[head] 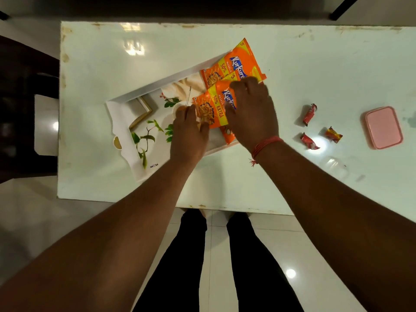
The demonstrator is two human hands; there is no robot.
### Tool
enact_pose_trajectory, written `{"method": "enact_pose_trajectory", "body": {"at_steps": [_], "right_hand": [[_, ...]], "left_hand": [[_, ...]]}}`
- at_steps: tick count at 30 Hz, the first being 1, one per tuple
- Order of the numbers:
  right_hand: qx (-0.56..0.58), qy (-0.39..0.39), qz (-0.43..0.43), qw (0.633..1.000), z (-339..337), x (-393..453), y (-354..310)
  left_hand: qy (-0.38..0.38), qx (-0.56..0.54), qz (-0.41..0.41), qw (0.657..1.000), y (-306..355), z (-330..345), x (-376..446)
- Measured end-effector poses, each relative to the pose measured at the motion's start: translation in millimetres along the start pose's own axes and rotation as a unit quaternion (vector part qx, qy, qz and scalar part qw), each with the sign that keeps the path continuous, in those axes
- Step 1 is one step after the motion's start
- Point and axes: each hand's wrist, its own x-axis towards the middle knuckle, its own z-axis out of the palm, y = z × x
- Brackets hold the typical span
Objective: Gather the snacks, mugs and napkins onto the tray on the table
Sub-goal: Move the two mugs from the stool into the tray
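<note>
Nearest: two legs in dark trousers (216,262) standing on pale floor tiles (33,221), just short of the near edge of the white table (225,190).

Above the table, both forearms reaching forward over the near edge. Red thread band (265,144) tied round the right wrist.

Left hand (188,134) over the middle of the tray (126,122), fingers curled at the left edge of the near orange snack packet (215,106); grip apparently pinching that edge, though contact partly hidden. Just beyond the left fingertips, a small white cup (177,106) with a thin metal spoon handle (188,95) sticking up from it.

Right hand (252,109) laid on the right part of the same packet, fingers bent over it; grip closed on the packet. Near packet lying in the tray, overlapping a second orange snack packet (234,61) farther away, whose far corner overhangs the tray's far right rim. Beneath the near packet, a corner of a third orange wrapper (228,135) showing at the tray's near right side.

Tray set at an angle, left of the table's centre, white with a leaf print. Cream napkin (186,85) in its far part.

Right of the tray, on the table: three small red sweets (309,114), well apart from the tray. Farther right, a pink lidded box (383,127). Nearer, a clear plastic item (335,168), indistinct.
</note>
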Motion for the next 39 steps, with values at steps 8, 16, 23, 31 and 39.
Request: {"method": "enact_pose_trajectory", "body": {"at_steps": [8,16,23,31,39], "right_hand": [[-0.059,-0.146,-0.05,0.986,13.3,-13.6,-57.8],[-0.062,-0.166,-0.07,0.982,30.7,13.6,-141.8],[-0.052,-0.16,-0.09,0.982,74.4,49.9,-277.1],[-0.013,-0.133,-0.147,0.98,114.1,110.1,-447.2],[0.004,-0.091,-0.204,0.975,139.8,170.3,-563.7]], "left_hand": [[0.007,0.237,0.019,0.971,-45.1,-69.8,-15.5],[-0.035,0.304,0.035,0.951,-122.5,-149.2,-5.4],[-0.011,0.294,0.037,0.955,-212.9,-259.4,19.6],[0.061,0.283,0.086,0.953,-299.0,-398.9,67.9],[0.114,0.302,-0.017,0.946,-388.7,-484.4,132.6]]}}
